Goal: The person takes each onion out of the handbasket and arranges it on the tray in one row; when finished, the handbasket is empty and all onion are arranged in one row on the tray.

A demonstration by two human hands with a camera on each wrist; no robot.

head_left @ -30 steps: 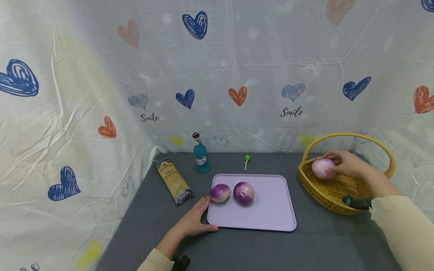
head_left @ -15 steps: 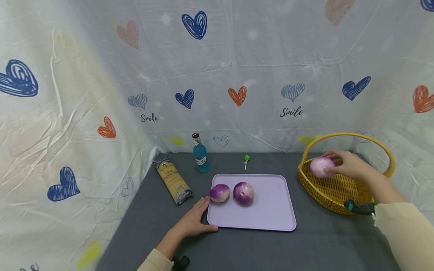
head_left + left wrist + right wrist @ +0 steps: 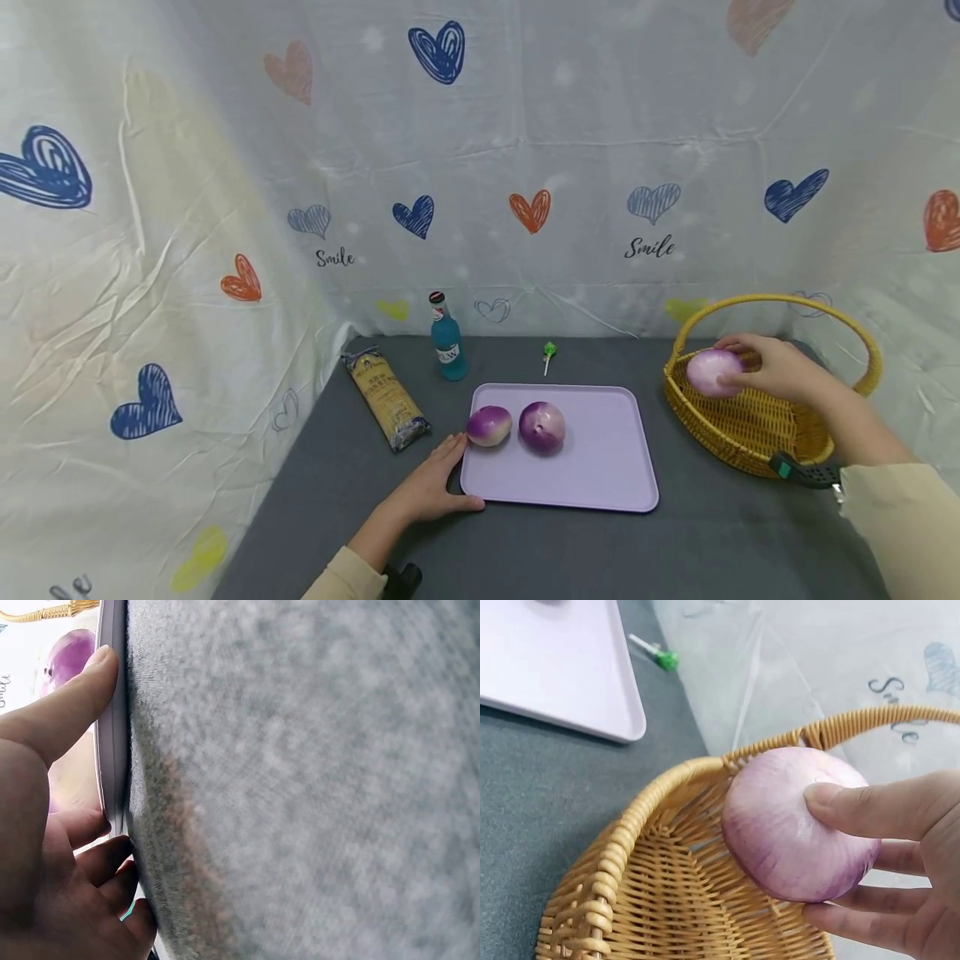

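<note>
A pale purple onion is gripped between the thumb and fingers of my right hand, over the left part of the yellow wicker basket. In the right wrist view the thumb presses the onion's top and the fingers curl beneath it. My left hand rests at the near left corner of the lilac tray, its fingers along the left side and its thumb on the front rim. Two more onions lie on the tray: a smaller one near the left fingertips and a rounder one beside it.
Behind the tray stands a blue bottle, with a green lollipop to its right. A yellow packet lies left of the tray. The basket's tall handle arches over the right hand. A heart-printed cloth hangs behind the table.
The right hand holds the onion almost in place over the basket, while its forearm and sleeve have shifted slightly right and down. The left hand stays at the tray corner.
</note>
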